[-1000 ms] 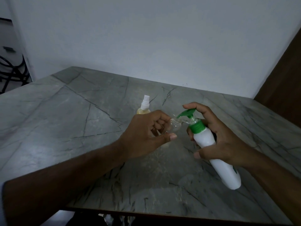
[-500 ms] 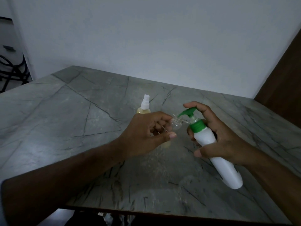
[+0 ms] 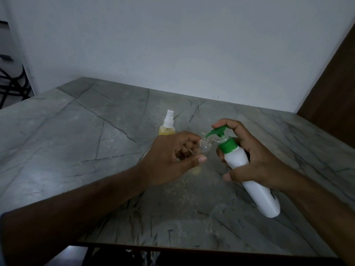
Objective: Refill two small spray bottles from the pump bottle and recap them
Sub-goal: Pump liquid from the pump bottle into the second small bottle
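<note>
The left hand (image 3: 172,156) curls its fingers and thumb round a small clear spray bottle (image 3: 205,145), uncapped, and holds it tilted above the middle of the grey marble counter (image 3: 80,143). A thin white tube shows between the fingers; what it belongs to cannot be told. The right hand (image 3: 255,160) grips the white pump bottle (image 3: 247,173) round its upper body, tilted so the base points toward the counter's near right edge and hangs off the surface. Its forefinger rests on top of the green pump head (image 3: 218,131), and the green nozzle tip sits right at the open mouth of the clear bottle.

A second spray bottle (image 3: 167,125), filled with yellow liquid and wearing its white sprayer cap, stands upright on the counter just behind the left hand, toward the far edge.

Against the frame a second ago, the pump bottle has shifted a little: its base now sits slightly farther right and lower, and the nozzle has closed in from just beside the clear bottle's neck to its mouth. The forefinger stays on the pump head. The left hand keeps the same grasp in nearly the same place, and the capped yellow bottle has not moved. Whether any liquid is flowing cannot be told.
</note>
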